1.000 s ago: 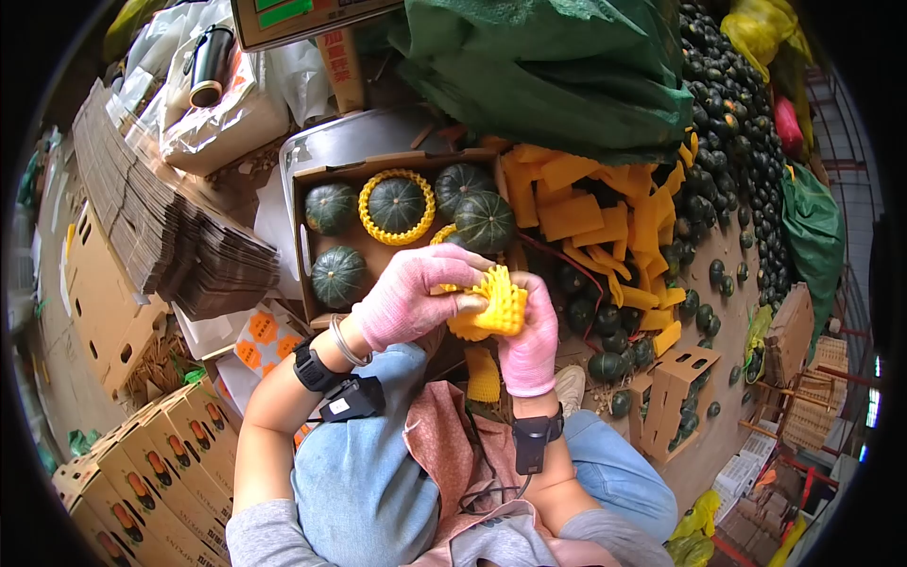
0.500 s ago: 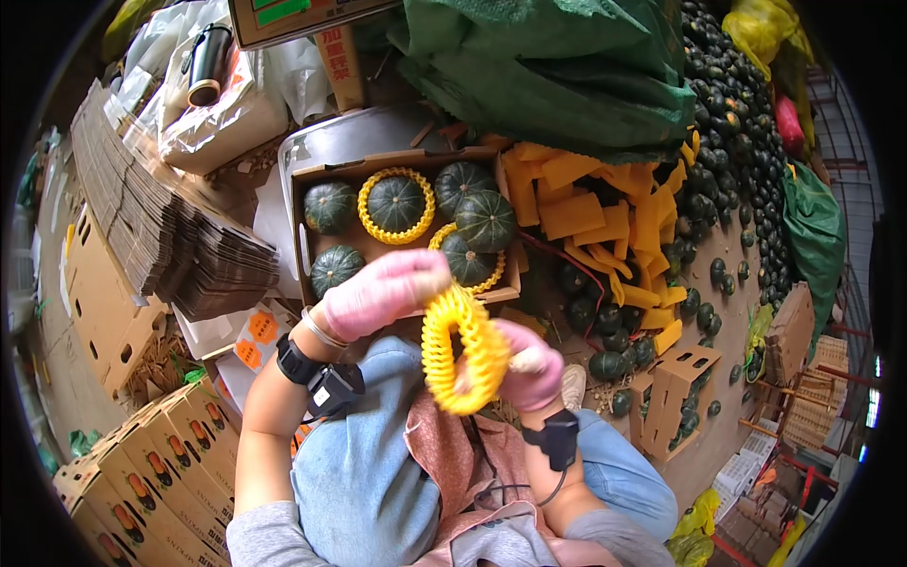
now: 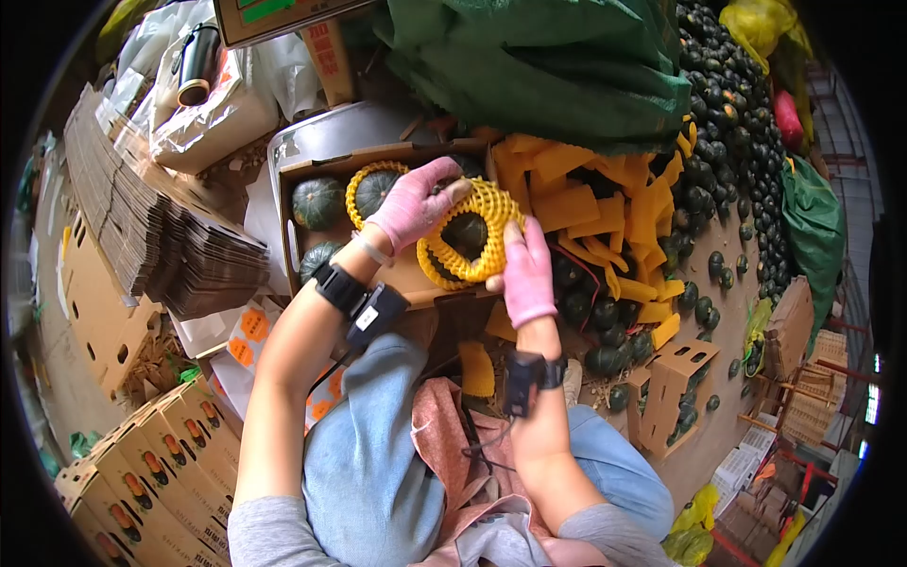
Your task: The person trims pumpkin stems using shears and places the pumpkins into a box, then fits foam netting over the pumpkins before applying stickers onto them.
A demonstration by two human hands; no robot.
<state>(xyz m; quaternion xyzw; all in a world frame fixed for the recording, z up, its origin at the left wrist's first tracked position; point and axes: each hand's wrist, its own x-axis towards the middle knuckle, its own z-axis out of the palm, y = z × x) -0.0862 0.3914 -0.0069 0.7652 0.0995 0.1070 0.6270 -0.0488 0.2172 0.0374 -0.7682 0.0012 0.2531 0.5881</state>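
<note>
Both my hands wear pink gloves and hold a yellow foam net sleeve (image 3: 496, 206) over the right part of the cardboard box (image 3: 425, 151). My left hand (image 3: 420, 201) has its fingers closed on the sleeve's upper left edge. On the right side, my right hand (image 3: 527, 274) grips it with the thumb near its lower edge. A dark green pumpkin (image 3: 465, 236) shows through the sleeve's opening. In the box, another pumpkin (image 3: 378, 192) sits inside a yellow net ring, partly behind my left hand. Two bare pumpkins, one upper (image 3: 318, 203) and one lower (image 3: 316, 258), lie at the left.
Loose yellow foam sleeves (image 3: 586, 213) are heaped right of the box, beneath a green sack (image 3: 539, 76). Many pumpkins (image 3: 713, 189) cover the floor farther right. Flattened cartons (image 3: 161, 217) are stacked at left, with printed boxes (image 3: 161, 463) below. A scale (image 3: 283, 19) stands at the top.
Both hands have moved up and away from my lap to the box. The foam sleeve, earlier bunched over my lap, is now spread around a pumpkin at the box's right side.
</note>
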